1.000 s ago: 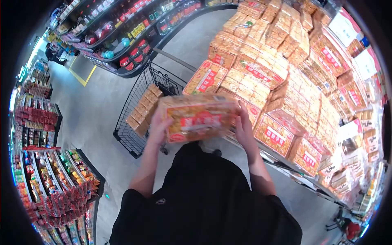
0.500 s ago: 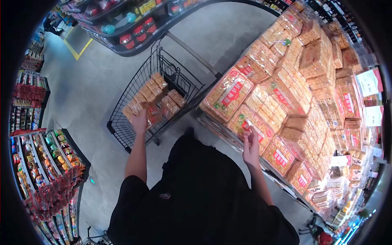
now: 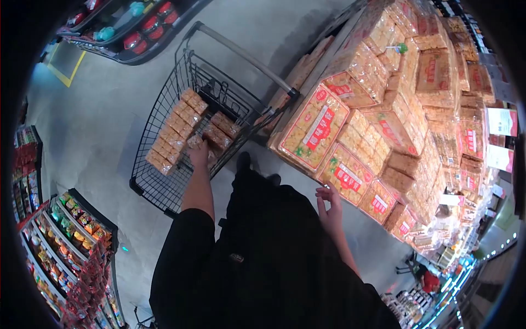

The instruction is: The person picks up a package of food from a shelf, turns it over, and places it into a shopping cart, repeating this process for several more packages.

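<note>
My left hand (image 3: pixel 199 155) is inside the wire shopping cart (image 3: pixel 143 193), its fingers closed on the edge of a clear-wrapped snack pack (image 3: pixel 194 141); the hand hides much of that pack. Beside it lies a long row of light brown, blocky snack packs (image 3: pixel 174 129). A darker brown pack (image 3: pixel 218 137) sits on the hand's other side, nearer the cart handle (image 3: pixel 241 55). Lower right, my right hand (image 3: pixel 330 207) holds nothing, its fingers apart, just off the near edge of the stacked snack packs with red labels (image 3: pixel 346 174).
The piled display (image 3: pixel 408 115) of wrapped snack packs fills the right side, with price signs (image 3: pixel 501 122) behind. At lower left stands a shelf of bagged goods (image 3: pixel 71 236). A curved shelf (image 3: pixel 137 46) with red-lidded containers is at the top. Grey floor (image 3: pixel 131 93) lies between.
My view has shifted, and the cart now sits further left in it. My left hand has moved across the cart toward the darker pack. My right hand has drawn down, away from the display.
</note>
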Demonstrator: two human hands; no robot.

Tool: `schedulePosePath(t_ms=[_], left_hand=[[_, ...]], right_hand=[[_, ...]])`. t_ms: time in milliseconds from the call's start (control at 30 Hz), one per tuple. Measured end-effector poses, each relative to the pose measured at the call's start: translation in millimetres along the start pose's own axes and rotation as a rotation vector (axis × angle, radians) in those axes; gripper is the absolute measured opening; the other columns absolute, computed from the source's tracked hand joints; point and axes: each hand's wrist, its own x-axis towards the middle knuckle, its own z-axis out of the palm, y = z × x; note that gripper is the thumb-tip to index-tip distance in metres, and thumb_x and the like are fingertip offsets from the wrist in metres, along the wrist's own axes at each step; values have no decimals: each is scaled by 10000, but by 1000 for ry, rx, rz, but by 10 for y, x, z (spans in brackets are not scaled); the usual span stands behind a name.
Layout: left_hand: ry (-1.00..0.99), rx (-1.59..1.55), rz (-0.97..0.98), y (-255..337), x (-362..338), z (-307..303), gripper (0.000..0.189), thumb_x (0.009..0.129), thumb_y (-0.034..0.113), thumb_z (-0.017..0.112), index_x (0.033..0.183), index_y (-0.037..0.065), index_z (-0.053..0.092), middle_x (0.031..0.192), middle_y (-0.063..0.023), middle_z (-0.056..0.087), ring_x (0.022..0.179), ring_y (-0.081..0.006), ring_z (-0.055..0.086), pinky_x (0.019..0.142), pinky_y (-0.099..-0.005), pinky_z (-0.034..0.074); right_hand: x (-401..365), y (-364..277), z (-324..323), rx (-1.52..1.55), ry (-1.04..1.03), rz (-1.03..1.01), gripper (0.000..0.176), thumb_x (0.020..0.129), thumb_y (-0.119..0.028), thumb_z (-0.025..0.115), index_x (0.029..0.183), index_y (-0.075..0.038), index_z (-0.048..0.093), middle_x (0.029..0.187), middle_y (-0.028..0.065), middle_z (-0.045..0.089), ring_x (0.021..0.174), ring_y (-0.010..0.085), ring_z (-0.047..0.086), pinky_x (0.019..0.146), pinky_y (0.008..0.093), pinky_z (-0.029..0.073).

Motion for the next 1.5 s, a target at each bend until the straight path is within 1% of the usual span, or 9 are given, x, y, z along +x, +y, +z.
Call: schedulePosePath(t_ms=[333, 633, 767, 833, 900, 1067, 1167, 1300, 1500], left_hand=[[-185, -222, -109, -66, 83, 110, 781, 746, 426, 811, 1338, 28, 491, 1253, -255, 630, 1178, -406, 618, 993, -437, 496], [-265, 324, 94, -84, 78, 269, 1021, 736, 472, 805, 1514, 83, 270, 1437, -266, 499, 1270, -420, 553, 1066, -456, 454], [-415, -92, 320, -986, 1146, 1002, 821, 849, 461, 696, 1487, 79, 346, 1442, -276, 495, 1295, -418, 539, 1057, -521, 447], [-477, 1192, 781, -369, 858, 690, 694, 964, 463, 533, 1493, 49, 357, 1421, -281, 511, 1309, -438, 517, 1004, -637, 431], [-308, 1443, 849, -176, 579, 578, 622, 1011, 455, 412, 1483, 51, 379, 1380, -285, 539, 1274, -456, 533, 931, -717, 414], [260, 567, 681, -40, 321, 785, 530, 909, 433, 616, 1316, 94, 602, 1294, -229, 614, 1136, -447, 606, 951, -613, 451], [134, 376, 717, 472, -491, 351, 478, 858, 396, 692, 1205, 69, 663, 1230, -201, 643, 1101, -413, 624, 942, -521, 487], [10, 48, 778, 737, -1025, 61, 369, 876, 264, 692, 1164, 35, 657, 1137, -176, 656, 1027, -342, 651, 900, -434, 518], [22, -349, 920, 873, -1499, -239, 237, 919, 94, 615, 1126, -21, 626, 1066, -148, 634, 957, -251, 638, 861, -359, 522]], right_hand=[[-111, 33, -2, -24, 52, 174, 564, 941, -12, 614, 1463, -22, 400, 1090, 127, 674, 965, 206, 671, 896, 339, 524], [-160, 26, 9, 42, 34, 242, 538, 965, -15, 596, 1469, -37, 410, 1093, 112, 666, 985, 192, 665, 901, 327, 525], [-219, 84, -13, 65, 61, 188, 491, 961, -13, 609, 1430, -26, 462, 1082, 113, 668, 985, 183, 664, 901, 325, 529], [-289, 195, -17, 107, 94, 155, 526, 942, -22, 643, 1434, -31, 456, 1075, 115, 665, 972, 197, 666, 876, 327, 538], [-308, 121, -88, 166, 125, 175, 485, 952, -52, 644, 1411, -30, 489, 1056, 120, 665, 964, 196, 664, 853, 323, 543], [-534, 710, -273, 362, 353, 309, 254, 1023, -189, 565, 1218, -33, 608, 1018, 78, 685, 943, 174, 657, 812, 314, 531], [-939, 1513, -477, 750, 576, 580, 408, 1056, -428, 465, 1100, -64, 642, 979, 44, 696, 918, 164, 654, 829, 337, 497], [-1439, 2320, -1354, 1104, 1066, 760, 869, 936, -775, 367, 1460, -82, 406, 1309, 131, 568, 1152, 264, 551, 970, 466, 418], [-1527, 2445, -2605, 1063, 1223, 708, 945, 851, -811, 511, 1468, -105, 392, 1364, 110, 480, 1116, 293, 523, 950, 487, 418]])
